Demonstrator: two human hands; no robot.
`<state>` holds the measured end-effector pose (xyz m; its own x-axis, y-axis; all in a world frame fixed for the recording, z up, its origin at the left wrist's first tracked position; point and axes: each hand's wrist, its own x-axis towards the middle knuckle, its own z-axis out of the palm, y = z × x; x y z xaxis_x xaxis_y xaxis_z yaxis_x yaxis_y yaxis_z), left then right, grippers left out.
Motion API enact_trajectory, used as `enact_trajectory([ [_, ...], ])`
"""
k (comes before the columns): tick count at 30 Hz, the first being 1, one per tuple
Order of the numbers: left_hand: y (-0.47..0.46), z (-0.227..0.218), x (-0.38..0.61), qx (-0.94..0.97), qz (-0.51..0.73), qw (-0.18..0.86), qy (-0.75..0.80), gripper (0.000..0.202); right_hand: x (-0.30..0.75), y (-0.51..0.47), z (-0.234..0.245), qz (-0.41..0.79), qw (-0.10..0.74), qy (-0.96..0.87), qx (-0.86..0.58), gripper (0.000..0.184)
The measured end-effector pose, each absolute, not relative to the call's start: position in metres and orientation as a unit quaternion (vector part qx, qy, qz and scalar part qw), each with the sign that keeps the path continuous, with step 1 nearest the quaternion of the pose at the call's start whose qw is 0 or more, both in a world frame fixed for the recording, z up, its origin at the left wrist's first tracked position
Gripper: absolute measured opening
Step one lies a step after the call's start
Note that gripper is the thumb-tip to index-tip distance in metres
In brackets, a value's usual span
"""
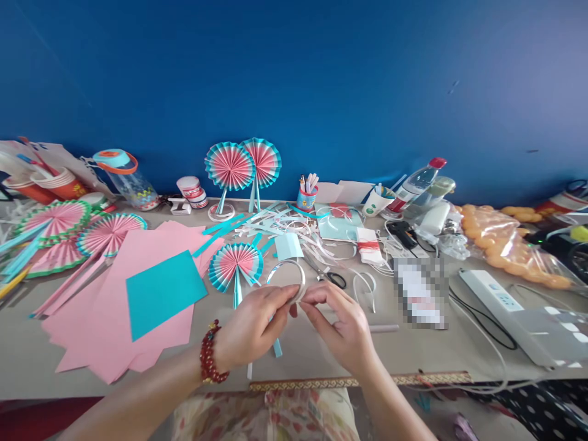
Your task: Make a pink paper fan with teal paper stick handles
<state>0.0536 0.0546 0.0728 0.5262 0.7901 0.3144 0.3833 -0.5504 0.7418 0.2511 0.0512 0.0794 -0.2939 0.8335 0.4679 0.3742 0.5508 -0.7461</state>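
Note:
My left hand [257, 321], with a red bead bracelet at the wrist, pinches a narrow white roll of tape [302, 274] between thumb and fingers. At the near edge of that roll, the thumb and fingertips of my right hand [340, 321] are pressed together at the tape; its loose end is too small to make out. Just left of the roll lies a pleated pink-and-blue paper fan [236, 267]. Scissors with black handles [337, 280] rest behind my right hand. A blue paper strip [277, 346] shows below my hands.
Pink sheets [110, 306] lie on the left beneath a turquoise sheet [165, 294]. Paper scraps [271, 222] are heaped behind my hands. Two fans [229, 166] stand against the blue wall. A bottle [420, 184], orange balloons [496, 242] and a power strip [491, 291] are on the right.

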Motion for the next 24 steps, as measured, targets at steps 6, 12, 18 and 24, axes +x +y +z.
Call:
enact_trajectory([
  [6, 0.055, 0.076, 0.054, 0.824, 0.315, 0.315, 0.351, 0.033, 0.251, 0.050, 0.079, 0.253, 0.450, -0.759, -0.396, 0.012],
  [12, 0.053, 0.073, 0.057, 0.777, 0.366, 0.376, 0.348, 0.035, 0.243, 0.044, 0.071, 0.213, 0.485, -0.759, -0.378, 0.014],
  [18, 0.072, 0.075, 0.035, 0.667, 0.408, 0.429, 0.452, 0.036, 0.274, 0.037, 0.073, 0.215, 0.648, -0.581, -0.442, 0.008],
  [24, 0.088, 0.081, 0.053, 0.811, 0.324, 0.340, 0.348, 0.034, 0.271, 0.024, 0.049, 0.335, 0.406, -0.717, -0.457, 0.011],
])
